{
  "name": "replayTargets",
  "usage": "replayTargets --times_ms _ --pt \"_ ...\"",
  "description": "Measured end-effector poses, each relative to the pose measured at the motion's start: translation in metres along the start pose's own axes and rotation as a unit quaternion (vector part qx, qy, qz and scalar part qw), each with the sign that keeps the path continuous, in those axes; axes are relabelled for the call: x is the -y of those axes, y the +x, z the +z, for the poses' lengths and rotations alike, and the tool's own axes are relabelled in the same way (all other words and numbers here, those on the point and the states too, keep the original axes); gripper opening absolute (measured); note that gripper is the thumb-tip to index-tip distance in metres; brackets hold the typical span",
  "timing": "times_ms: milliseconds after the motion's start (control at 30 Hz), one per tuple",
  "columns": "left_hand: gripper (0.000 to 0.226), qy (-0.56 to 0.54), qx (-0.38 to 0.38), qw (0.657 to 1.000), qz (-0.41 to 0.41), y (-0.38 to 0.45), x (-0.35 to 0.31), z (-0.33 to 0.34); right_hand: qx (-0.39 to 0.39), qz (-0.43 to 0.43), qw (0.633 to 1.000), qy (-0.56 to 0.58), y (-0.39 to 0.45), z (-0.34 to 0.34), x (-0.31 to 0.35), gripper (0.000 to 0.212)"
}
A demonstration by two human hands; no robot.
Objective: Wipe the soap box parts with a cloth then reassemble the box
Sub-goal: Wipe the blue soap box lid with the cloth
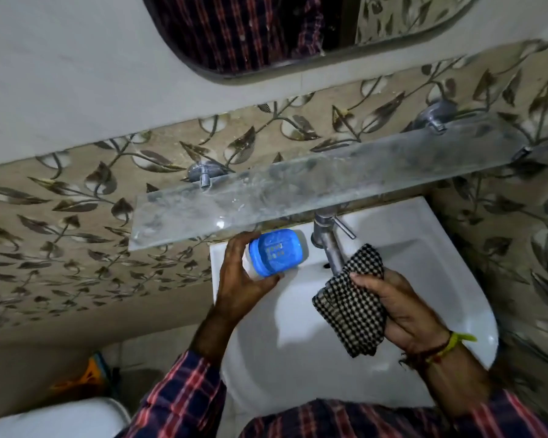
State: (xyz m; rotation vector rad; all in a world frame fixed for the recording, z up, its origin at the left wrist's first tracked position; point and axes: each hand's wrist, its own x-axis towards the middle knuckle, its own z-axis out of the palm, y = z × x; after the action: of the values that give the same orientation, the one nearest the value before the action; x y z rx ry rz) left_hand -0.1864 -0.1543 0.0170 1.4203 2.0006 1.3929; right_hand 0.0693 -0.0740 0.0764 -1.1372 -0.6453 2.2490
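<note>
Two hands over sink (424, 248): soap box (277, 252) in left (244, 279), cloth (351, 298) in right (402, 308).

soap box (274, 255): blue and white, rounded, with small holes in the blue part. It is tipped on its side, held up over the back left corner of the sink (456, 248), just left of the tap.
cloth (351, 308): black and white checks, bunched up and hanging down. It is held over the right side of the sink, its top corner touching the tap's spout.
</note>
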Motion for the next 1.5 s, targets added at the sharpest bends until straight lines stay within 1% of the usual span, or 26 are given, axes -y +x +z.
replayTargets --times_ms 67,133,200,267,333,367,433,500,567,600,667,733,800,833,867,933,1033,1100,1133,1200,1233,1267,1333,1367,1433,1500 --pt "0.076 -0.033 -0.002 0.999 -0.004 -0.014 -0.012 0.003 -0.004 -0.016 1.000 -0.016 -0.005 -0.001 0.006 0.025" --pt "0.076 -0.113 0.012 0.992 -0.051 -0.027 -0.020 0.009 -0.021 -0.041 0.998 -0.034 -0.008 -0.002 0.010 0.017" --pt "0.077 -0.202 0.027 0.973 -0.105 -0.041 -0.028 0.015 -0.030 -0.061 0.997 -0.049 -0.013 -0.003 0.011 0.015" --pt "0.078 -0.275 0.026 0.949 -0.151 -0.055 -0.035 0.021 -0.030 -0.067 0.996 -0.059 -0.020 -0.006 0.012 0.014" --pt "0.074 -0.353 0.017 0.914 -0.198 -0.066 -0.042 0.025 -0.024 -0.069 0.994 -0.087 -0.031 -0.012 0.014 0.014" --pt "0.071 -0.385 0.015 0.896 -0.222 -0.067 -0.045 0.025 -0.033 -0.081 0.989 -0.118 -0.034 -0.014 0.016 0.016" --pt "0.080 -0.447 0.017 0.854 -0.265 -0.071 -0.054 0.027 -0.057 -0.125 0.967 -0.217 -0.038 -0.020 0.022 0.018" --pt "0.086 -0.525 0.014 0.800 -0.290 -0.074 -0.063 0.032 -0.053 -0.186 0.932 -0.308 -0.042 -0.025 0.027 0.015" --pt "0.083 -0.609 0.021 0.730 -0.311 -0.077 -0.072 0.040 -0.030 -0.232 0.904 -0.358 -0.046 -0.028 0.032 0.019" --pt "0.080 -0.634 0.028 0.703 -0.321 -0.077 -0.077 0.046 -0.022 -0.245 0.897 -0.366 -0.048 -0.029 0.034 0.021" --pt "0.073 -0.653 0.041 0.682 -0.327 -0.078 -0.087 0.057 -0.015 -0.260 0.899 -0.352 -0.051 -0.027 0.036 0.019" --pt "0.064 -0.668 0.068 0.669 -0.320 -0.080 -0.096 0.067 -0.011 -0.241 0.915 -0.324 -0.053 -0.027 0.037 0.016" --pt "0.066 -0.670 0.082 0.653 -0.343 -0.082 -0.103 0.073 -0.004 -0.210 0.927 -0.310 -0.054 -0.029 0.039 0.026" --pt "0.069 -0.668 0.086 0.647 -0.357 -0.083 -0.106 0.074 -0.001 -0.202 0.927 -0.315 -0.054 -0.030 0.039 0.025" --pt "0.071 -0.665 0.089 0.645 -0.365 -0.083 -0.109 0.074 0.003 -0.208 0.920 -0.331 -0.055 -0.031 0.041 0.020" --pt "0.070 -0.651 0.094 0.661 -0.363 -0.083 -0.114 0.074 0.006 -0.248 0.889 -0.385 -0.057 -0.031 0.044 0.010" --pt "0.060 -0.612 0.093 0.702 -0.352 -0.082 -0.122 0.071 -0.012 -0.292 0.833 -0.469 -0.058 -0.026 0.048 0.017" --pt "0.055 -0.575 0.084 0.736 -0.347 -0.080 -0.127 0.068 -0.025 -0.309 0.802 -0.510 -0.059 -0.020 0.049 0.017" --pt "0.053 -0.558 0.079 0.752 -0.340 -0.079 -0.129 0.067 -0.023 -0.312 0.793 -0.523 -0.059 -0.016 0.050 0.015" --pt "0.049 -0.531 0.076 0.782 -0.317 -0.078 -0.132 0.067 -0.006 -0.303 0.792 -0.530 -0.059 -0.010 0.048 0.013" --pt "0.047 -0.519 0.079 0.794 -0.306 -0.078 -0.134 0.067 0.004 -0.288 0.805 -0.518 -0.059 -0.005 0.046 0.014" --pt "0.046 -0.507 0.082 0.805 -0.295 -0.077 -0.136 0.067 0.015 -0.261 0.837 -0.481 -0.059 -0.001 0.042 0.016" --pt "0.045 -0.500 0.087 0.817 -0.273 -0.075 -0.140 0.068 0.028 -0.178 0.919 -0.352 -0.057 0.011 0.035 0.017" --pt "0.045 -0.499 0.088 0.821 -0.262 -0.074 -0.142 0.069 0.028 -0.139 0.946 -0.291 -0.056 0.016 0.033 0.016" --pt "0.044 -0.490 0.091 0.830 -0.249 -0.071 -0.147 0.069 0.026 -0.088 0.972 -0.216 -0.053 0.026 0.031 0.014" --pt "0.044 -0.492 0.095 0.828 -0.251 -0.070 -0.149 0.067 0.039 -0.066 0.983 -0.165 -0.052 0.034 0.030 0.013"
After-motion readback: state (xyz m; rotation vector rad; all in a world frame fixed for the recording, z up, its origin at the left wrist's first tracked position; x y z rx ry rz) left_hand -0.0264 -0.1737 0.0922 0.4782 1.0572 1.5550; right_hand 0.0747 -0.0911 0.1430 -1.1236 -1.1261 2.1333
